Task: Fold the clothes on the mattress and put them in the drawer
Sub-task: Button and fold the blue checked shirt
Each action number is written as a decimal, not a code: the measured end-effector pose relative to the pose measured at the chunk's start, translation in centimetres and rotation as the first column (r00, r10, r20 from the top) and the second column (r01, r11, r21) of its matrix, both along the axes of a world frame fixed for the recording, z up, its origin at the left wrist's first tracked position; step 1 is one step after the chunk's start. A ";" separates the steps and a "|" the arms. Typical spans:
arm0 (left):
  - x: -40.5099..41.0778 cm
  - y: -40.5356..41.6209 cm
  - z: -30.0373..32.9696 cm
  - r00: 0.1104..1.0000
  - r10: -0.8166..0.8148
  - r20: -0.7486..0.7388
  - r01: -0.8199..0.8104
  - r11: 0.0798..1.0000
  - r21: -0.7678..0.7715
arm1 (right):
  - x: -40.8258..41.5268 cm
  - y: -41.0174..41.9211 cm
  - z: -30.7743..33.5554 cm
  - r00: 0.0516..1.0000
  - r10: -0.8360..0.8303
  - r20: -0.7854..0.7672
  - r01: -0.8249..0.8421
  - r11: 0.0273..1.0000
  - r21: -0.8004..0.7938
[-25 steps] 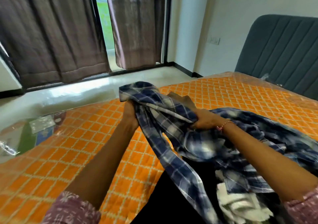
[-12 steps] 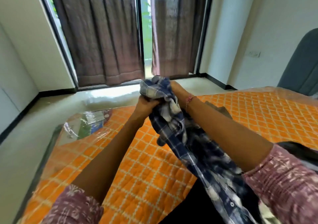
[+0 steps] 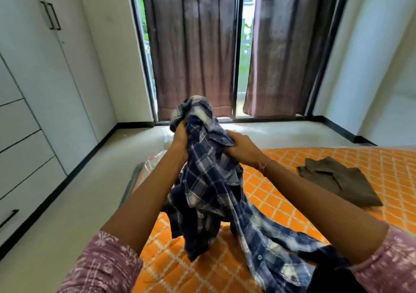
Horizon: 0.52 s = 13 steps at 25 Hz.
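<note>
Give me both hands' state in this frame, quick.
Left hand: fingers curled round the bunched top of the blue plaid shirt, holding it up.
Right hand: gripping the same shirt a little lower, to the right.

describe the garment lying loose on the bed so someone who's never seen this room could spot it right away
Start from the orange quilted mattress on the right of the room. On its far right part, apart from both hands, lies the olive-brown garment, flat and crumpled. It is plain and dull, unlike the blue plaid shirt that the left hand and right hand grip in the air.
</note>
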<state>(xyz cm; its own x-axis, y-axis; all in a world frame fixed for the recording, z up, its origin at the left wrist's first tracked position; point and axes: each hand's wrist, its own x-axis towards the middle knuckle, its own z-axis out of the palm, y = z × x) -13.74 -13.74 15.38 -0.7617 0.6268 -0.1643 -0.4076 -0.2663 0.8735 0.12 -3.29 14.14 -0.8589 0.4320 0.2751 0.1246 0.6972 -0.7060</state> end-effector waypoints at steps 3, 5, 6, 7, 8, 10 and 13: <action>-1.9 -2.4 0.6 1.000 0.006 -0.021 -0.009 0.988 -0.156 | -2.8 1.2 0.1 0.937 -0.302 -0.178 0.262 0.940 -0.216; -3.6 -4.2 0.8 1.000 -0.002 -0.028 -0.006 0.958 -0.286 | -3.5 2.5 0.6 0.896 -0.414 -0.160 0.318 0.850 -0.421; -4.3 -4.9 0.7 1.000 0.016 -0.013 -0.019 0.947 -0.319 | -3.6 3.0 1.0 0.885 -0.444 -0.139 0.329 0.808 -0.490; -4.9 -5.4 0.5 0.998 0.060 -0.006 -0.058 0.939 -0.339 | -3.7 3.4 1.3 0.877 -0.468 -0.111 0.344 0.772 -0.534; -5.3 -5.6 0.2 0.993 0.115 -0.014 -0.113 0.934 -0.339 | -3.5 3.5 1.8 0.874 -0.480 -0.079 0.362 0.751 -0.552; -5.8 -5.8 -0.4 0.968 0.224 -0.116 -0.251 0.896 -0.366 | -3.1 3.8 2.3 0.898 -0.439 -0.027 0.349 0.749 -0.563; -5.8 -5.8 -1.0 0.887 0.239 -0.395 -0.427 0.751 -0.503 | -2.1 4.1 3.2 0.982 -0.186 0.020 0.152 0.731 -0.665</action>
<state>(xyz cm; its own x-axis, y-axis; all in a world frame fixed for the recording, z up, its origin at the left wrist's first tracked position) -19.58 -19.54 14.43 -0.9720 0.1876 -0.1412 -0.0941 0.2394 0.9663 -1.96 0.79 17.33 -0.7480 0.6563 -0.0988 0.1513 0.0236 -0.9882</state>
